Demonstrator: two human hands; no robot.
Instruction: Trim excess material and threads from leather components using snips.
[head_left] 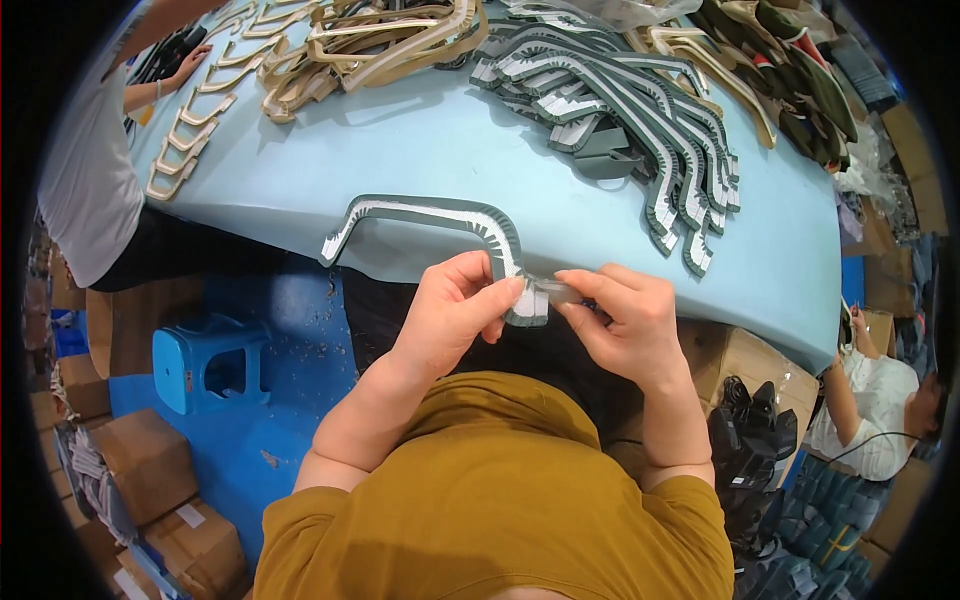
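A dark green, U-shaped strip (505,240) with a white inner band and a notched edge is pinched near its near end by my left hand (440,310). Its far arm rests over the table's front edge. My right hand (632,322) is closed on a thin, greyish flap or small tool (560,291) at that same end; I cannot make out which. On the table, right of centre, lies a heap of similar green-and-white strips (620,110).
Beige curved strips (370,45) are piled at the back of the light blue table (300,160), with smaller ones (180,150) in a row at left. Persons work at left and right. A blue stool (205,365), cardboard boxes (145,465) and black items (750,430) stand below.
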